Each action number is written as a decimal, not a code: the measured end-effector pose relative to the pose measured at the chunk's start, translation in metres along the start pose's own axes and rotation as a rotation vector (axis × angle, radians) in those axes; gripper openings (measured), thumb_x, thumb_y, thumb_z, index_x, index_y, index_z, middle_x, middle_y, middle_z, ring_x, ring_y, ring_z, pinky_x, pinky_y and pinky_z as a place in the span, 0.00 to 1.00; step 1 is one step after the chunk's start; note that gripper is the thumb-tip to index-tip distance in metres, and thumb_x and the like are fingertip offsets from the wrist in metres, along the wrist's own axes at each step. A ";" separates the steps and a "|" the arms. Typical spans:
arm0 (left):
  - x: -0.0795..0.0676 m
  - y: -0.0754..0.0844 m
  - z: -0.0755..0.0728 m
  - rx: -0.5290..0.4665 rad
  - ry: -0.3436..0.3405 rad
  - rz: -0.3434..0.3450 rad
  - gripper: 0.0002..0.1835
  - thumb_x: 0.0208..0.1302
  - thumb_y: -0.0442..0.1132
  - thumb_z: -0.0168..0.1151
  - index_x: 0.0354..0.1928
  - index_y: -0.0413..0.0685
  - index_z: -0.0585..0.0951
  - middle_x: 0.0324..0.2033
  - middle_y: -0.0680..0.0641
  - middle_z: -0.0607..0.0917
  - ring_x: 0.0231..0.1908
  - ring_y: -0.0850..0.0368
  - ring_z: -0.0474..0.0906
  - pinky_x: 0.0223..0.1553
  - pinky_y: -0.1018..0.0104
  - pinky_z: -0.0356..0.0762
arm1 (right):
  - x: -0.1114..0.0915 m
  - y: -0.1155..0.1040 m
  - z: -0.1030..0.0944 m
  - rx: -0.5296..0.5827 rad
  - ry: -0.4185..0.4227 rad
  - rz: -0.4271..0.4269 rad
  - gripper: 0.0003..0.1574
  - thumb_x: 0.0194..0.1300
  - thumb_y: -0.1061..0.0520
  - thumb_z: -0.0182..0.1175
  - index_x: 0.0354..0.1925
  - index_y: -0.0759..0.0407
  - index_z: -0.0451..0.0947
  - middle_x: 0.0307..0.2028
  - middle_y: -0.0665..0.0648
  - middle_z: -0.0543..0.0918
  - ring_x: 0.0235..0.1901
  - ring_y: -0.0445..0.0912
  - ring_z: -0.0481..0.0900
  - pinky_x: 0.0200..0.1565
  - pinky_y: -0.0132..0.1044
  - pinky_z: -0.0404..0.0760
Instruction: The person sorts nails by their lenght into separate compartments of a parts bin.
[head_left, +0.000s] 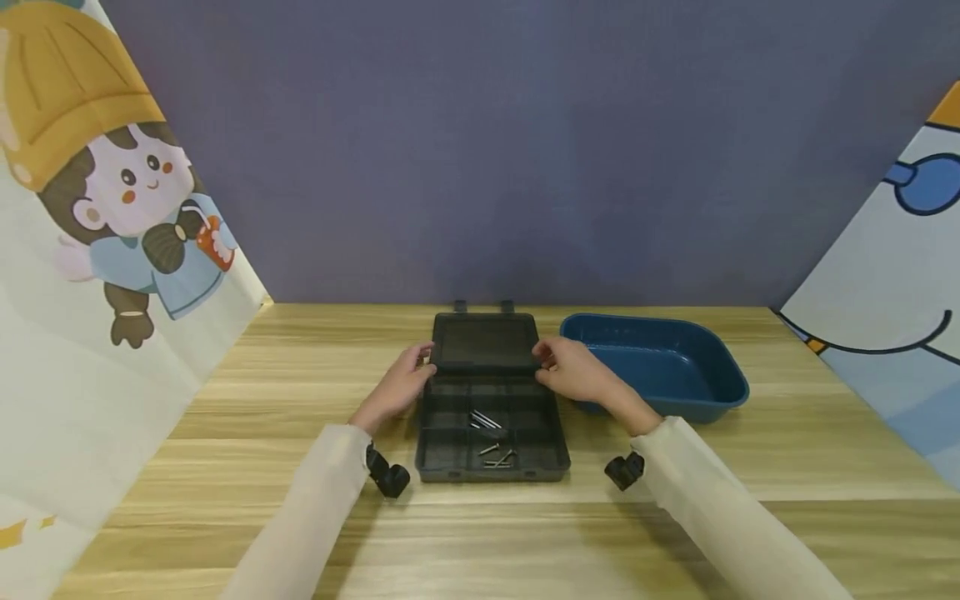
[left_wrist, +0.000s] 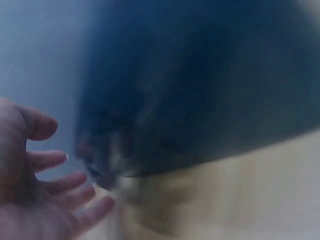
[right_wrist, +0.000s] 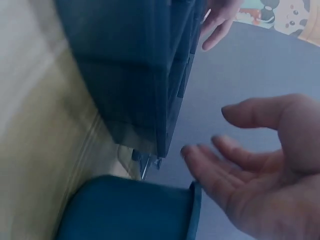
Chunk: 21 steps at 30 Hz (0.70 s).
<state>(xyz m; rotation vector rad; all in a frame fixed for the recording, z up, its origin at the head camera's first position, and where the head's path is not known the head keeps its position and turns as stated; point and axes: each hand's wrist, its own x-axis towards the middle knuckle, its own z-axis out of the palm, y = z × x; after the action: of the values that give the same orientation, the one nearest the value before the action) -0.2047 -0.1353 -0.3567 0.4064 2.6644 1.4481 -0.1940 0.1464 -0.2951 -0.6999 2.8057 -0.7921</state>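
Observation:
A dark see-through compartment box lies on the table, its lid swung back on the far side. Several metal screws and thin metal pins lie in its middle compartments. At the left edge of the lid is my left hand; the left wrist view shows its fingers spread and loosely bent, with nothing between them. My right hand is at the lid's right edge. In the right wrist view its thumb and fingers are parted, apart from the box wall.
A blue plastic basin stands just right of the box, partly behind my right forearm. A dark grey panel rises along the wooden table's back edge. Printed cloth walls close off both sides.

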 end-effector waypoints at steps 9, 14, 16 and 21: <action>0.025 0.012 -0.019 -0.243 -0.061 -0.213 0.29 0.73 0.41 0.35 0.73 0.41 0.48 0.70 0.34 0.54 0.69 0.37 0.54 0.63 0.41 0.63 | 0.033 -0.005 -0.012 0.014 -0.054 0.211 0.12 0.65 0.56 0.53 0.33 0.64 0.65 0.22 0.54 0.63 0.20 0.44 0.56 0.29 0.38 0.61; 0.038 0.018 -0.023 -0.348 -0.055 -0.266 0.29 0.73 0.40 0.34 0.73 0.40 0.46 0.71 0.33 0.53 0.71 0.37 0.50 0.64 0.39 0.60 | 0.051 -0.005 -0.014 0.119 -0.102 0.346 0.33 0.67 0.52 0.51 0.62 0.73 0.61 0.51 0.70 0.72 0.43 0.55 0.75 0.48 0.49 0.74; 0.044 0.020 -0.024 -0.372 -0.046 -0.285 0.29 0.73 0.40 0.33 0.73 0.40 0.46 0.71 0.33 0.53 0.71 0.37 0.50 0.64 0.39 0.60 | 0.057 -0.004 -0.016 0.178 -0.118 0.395 0.37 0.68 0.51 0.51 0.66 0.73 0.57 0.44 0.66 0.77 0.36 0.52 0.77 0.45 0.47 0.76; 0.053 0.022 -0.022 -0.414 -0.038 -0.339 0.29 0.73 0.42 0.33 0.72 0.40 0.48 0.70 0.35 0.53 0.71 0.38 0.50 0.65 0.38 0.57 | 0.070 0.001 -0.019 0.327 -0.093 0.501 0.33 0.67 0.52 0.53 0.64 0.68 0.59 0.19 0.49 0.57 0.17 0.42 0.51 0.27 0.39 0.59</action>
<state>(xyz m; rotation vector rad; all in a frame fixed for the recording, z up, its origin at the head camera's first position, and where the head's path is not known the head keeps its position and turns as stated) -0.2559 -0.1270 -0.3234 -0.0495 2.1793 1.7816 -0.2604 0.1226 -0.2801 0.0209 2.5056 -1.0362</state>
